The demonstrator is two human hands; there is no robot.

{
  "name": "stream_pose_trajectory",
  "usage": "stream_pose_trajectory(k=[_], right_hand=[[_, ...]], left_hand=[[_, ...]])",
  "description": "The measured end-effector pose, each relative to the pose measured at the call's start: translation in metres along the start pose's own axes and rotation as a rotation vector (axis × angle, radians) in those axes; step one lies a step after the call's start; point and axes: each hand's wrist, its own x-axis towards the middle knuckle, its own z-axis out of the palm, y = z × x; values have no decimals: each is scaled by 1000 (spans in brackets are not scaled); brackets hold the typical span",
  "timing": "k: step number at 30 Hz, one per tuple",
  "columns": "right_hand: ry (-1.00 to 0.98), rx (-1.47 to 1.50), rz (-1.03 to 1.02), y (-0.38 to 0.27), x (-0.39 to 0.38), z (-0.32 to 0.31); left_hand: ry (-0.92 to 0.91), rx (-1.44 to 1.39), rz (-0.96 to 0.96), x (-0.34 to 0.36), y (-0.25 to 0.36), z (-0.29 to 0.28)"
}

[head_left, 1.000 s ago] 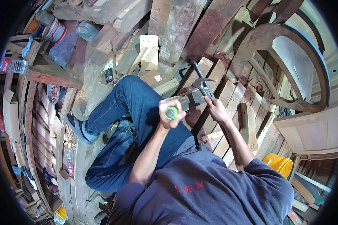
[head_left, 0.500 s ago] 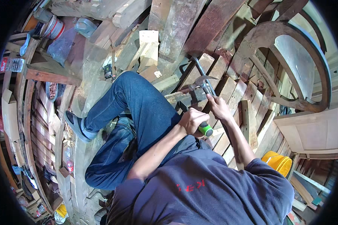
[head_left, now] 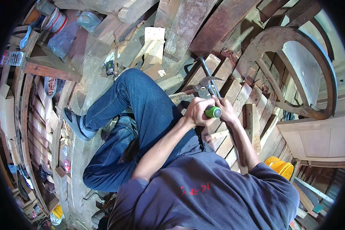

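Left hand clenched on green-and-black handle, right by the right hand. Right hand curled at metal bar, below claw hammer head; exact grip hidden. Red lettering on shirt. Clear bottle, red label. Bowl holds brownish bits. Yellow bucket: contents unclear.
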Motion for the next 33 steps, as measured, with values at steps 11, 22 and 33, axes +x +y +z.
stream_pose_trajectory(k=[11,22,33], right_hand=[[-5,-1,16,-10,-3,-10],[0,-7,-12,-37,-24,-31],[33,8,-322,-97,-110,-88]], left_hand=[[149,-36,-57,23,-5,-7],[264,-23,-30,24,-7,-21],[129,43,-161,6,-8,-13]])
